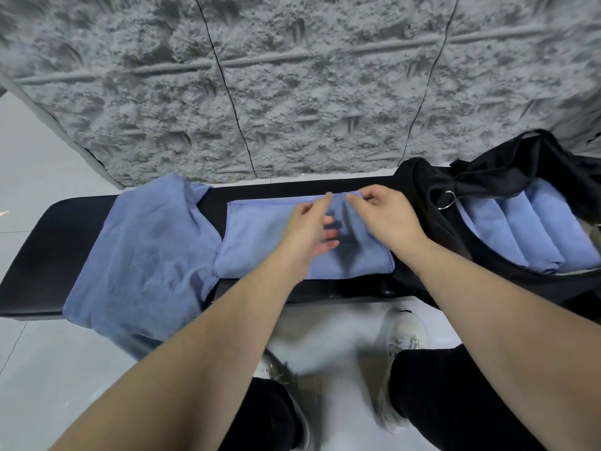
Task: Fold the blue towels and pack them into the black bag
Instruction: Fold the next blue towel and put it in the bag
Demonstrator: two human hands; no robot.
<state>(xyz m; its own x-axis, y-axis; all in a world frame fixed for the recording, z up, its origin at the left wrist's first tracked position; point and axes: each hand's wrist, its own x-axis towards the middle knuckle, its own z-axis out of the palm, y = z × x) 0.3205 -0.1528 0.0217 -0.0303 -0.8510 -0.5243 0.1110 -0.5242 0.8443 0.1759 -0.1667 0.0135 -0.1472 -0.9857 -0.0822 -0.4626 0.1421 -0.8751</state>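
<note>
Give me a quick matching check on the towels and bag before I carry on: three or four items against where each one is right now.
Items:
1. towel being folded
2. loose towel
3. rolled towels
4. black bag

Places or states:
A. inside the bag, side by side
B. at the right end of the bench, open
C. at the left of the bench, hanging over its front edge
D. flat at mid-bench, its far edge pinched by the right hand, with the left hand over it

Pairs: 1-D, 2-C, 3-A, 4-B
</note>
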